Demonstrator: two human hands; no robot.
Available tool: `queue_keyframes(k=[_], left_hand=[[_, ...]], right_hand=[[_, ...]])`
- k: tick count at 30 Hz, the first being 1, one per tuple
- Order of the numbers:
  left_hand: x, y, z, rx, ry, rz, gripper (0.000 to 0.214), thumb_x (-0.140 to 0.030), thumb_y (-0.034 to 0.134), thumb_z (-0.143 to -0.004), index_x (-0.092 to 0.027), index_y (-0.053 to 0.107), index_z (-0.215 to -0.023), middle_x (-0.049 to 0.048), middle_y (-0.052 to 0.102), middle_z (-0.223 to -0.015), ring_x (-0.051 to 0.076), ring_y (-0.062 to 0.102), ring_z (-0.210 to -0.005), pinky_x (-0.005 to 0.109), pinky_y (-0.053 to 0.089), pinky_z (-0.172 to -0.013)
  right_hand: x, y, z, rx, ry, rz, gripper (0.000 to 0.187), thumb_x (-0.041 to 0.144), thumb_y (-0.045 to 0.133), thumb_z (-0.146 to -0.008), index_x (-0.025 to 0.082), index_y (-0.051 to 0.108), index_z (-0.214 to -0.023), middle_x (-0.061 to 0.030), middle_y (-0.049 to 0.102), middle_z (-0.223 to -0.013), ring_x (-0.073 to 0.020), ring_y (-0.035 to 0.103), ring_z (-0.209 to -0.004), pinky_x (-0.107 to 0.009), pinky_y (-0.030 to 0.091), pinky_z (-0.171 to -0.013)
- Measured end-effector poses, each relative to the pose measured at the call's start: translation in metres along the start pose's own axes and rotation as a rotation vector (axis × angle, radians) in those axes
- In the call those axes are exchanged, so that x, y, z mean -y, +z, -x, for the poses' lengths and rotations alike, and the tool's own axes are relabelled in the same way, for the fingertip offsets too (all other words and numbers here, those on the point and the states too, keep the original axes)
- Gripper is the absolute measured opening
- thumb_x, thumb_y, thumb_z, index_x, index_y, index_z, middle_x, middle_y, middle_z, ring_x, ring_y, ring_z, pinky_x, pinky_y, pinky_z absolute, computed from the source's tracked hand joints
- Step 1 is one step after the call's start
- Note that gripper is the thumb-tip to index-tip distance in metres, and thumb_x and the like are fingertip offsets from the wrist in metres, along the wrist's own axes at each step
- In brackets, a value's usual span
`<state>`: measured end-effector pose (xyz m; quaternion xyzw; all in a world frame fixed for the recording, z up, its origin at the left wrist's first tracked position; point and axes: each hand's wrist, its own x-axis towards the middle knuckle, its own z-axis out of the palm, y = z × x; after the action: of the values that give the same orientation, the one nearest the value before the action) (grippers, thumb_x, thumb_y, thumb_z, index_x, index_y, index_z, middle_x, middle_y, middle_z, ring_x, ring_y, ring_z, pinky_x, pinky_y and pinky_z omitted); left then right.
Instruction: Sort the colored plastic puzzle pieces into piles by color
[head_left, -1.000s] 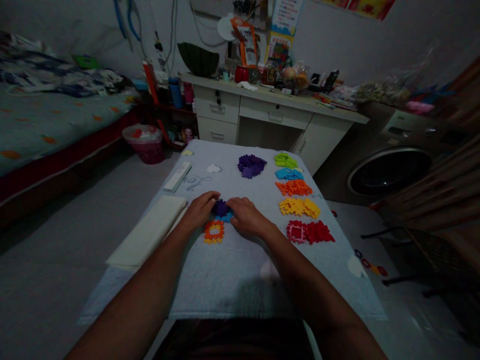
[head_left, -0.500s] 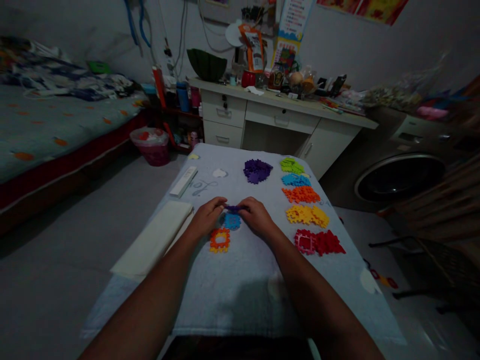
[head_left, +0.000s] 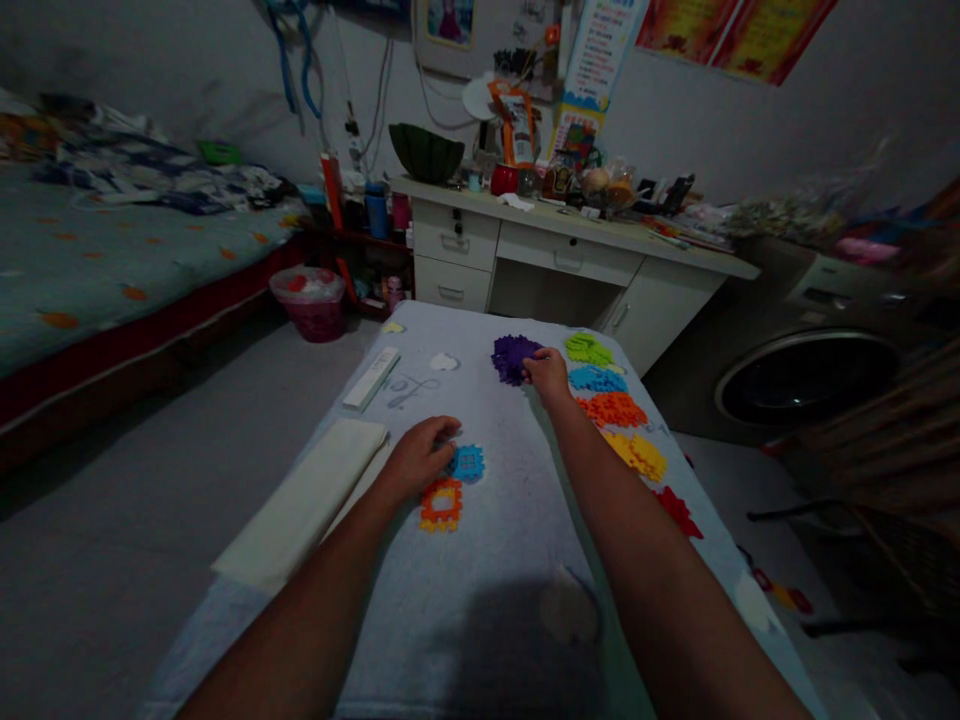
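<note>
My left hand [head_left: 424,457] rests over the cloth with its fingers apart, thumb beside a blue interlocking plastic piece [head_left: 469,462] with a window-like grid. Just below that piece lies an orange square frame piece [head_left: 442,499], with yellow teeth [head_left: 439,525] showing along its lower edge. My right hand [head_left: 547,374] is at the right side of the purple interlocking piece pile [head_left: 511,358], fingertips pinched on a purple piece there. The fingers partly hide that piece.
Piles of green [head_left: 588,349], blue [head_left: 598,379], orange [head_left: 611,409], yellow [head_left: 637,456] and red pieces [head_left: 679,512] line the table's right side, partly behind my right forearm. A white box [head_left: 373,378] and a folded cream cloth [head_left: 315,500] lie left. A desk [head_left: 454,240] stands beyond.
My hands have parted from the purple piece they held together above the blue piece. My right hand has moved forward and right to the purple pile. The view has tilted up slightly.
</note>
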<state>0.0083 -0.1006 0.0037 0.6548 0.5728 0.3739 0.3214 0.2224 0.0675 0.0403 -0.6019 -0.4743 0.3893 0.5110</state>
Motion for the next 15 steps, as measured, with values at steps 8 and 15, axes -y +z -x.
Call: queue_keyframes(k=[8, 15], left_hand=[[0.000, -0.001, 0.001, -0.027, 0.000, 0.038, 0.039, -0.027, 0.055, -0.072, -0.018, 0.067, -0.108, 0.0080, 0.072, -0.106, 0.024, 0.066, -0.095, 0.039, 0.052, -0.090], [0.005, 0.001, 0.000, -0.037, 0.020, 0.048, 0.039, -0.028, 0.055, -0.074, -0.017, 0.066, -0.111, 0.0084, 0.072, -0.106, 0.023, 0.066, -0.094, 0.038, 0.052, -0.088]], right_hand=[[-0.006, 0.016, -0.023, -0.106, 0.151, -0.109, 0.029, 0.003, 0.058, -0.069, 0.019, 0.047, -0.091, 0.0105, 0.050, -0.053, -0.0098, 0.058, -0.048, -0.018, 0.049, -0.048], [-0.020, 0.009, -0.025, -0.041, 0.000, 0.075, 0.032, 0.007, 0.050, -0.070, 0.013, 0.054, -0.102, 0.0044, 0.056, -0.062, -0.0136, 0.063, -0.059, -0.022, 0.050, -0.054]])
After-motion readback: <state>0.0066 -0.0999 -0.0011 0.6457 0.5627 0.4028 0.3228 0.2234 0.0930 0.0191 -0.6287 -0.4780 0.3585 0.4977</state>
